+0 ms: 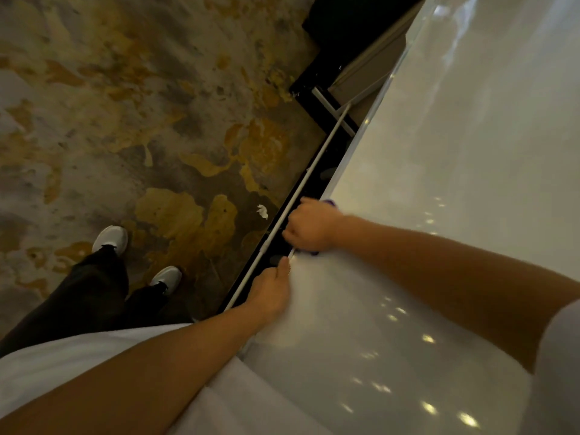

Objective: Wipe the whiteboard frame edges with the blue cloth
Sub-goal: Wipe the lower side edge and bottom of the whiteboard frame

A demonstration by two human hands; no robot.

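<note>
The whiteboard (455,183) fills the right side, its glossy face tilted across the view. Its lower frame edge (351,161) runs diagonally above a dark marker tray (301,199). My right hand (309,226) is closed over the blue cloth (329,203), of which only small dark-blue bits show beside the knuckles, pressed on the frame edge. Just below it, my left hand (271,291) rests on the same edge, fingers curled over it toward the tray, with nothing in it that I can see.
A thin white rail (317,161) runs along the tray's outer side. A mottled grey and yellow floor (141,120) lies left, with a white scrap (262,211) on it. My white shoes (110,238) stand close to the board. A dark object (351,29) sits at the top.
</note>
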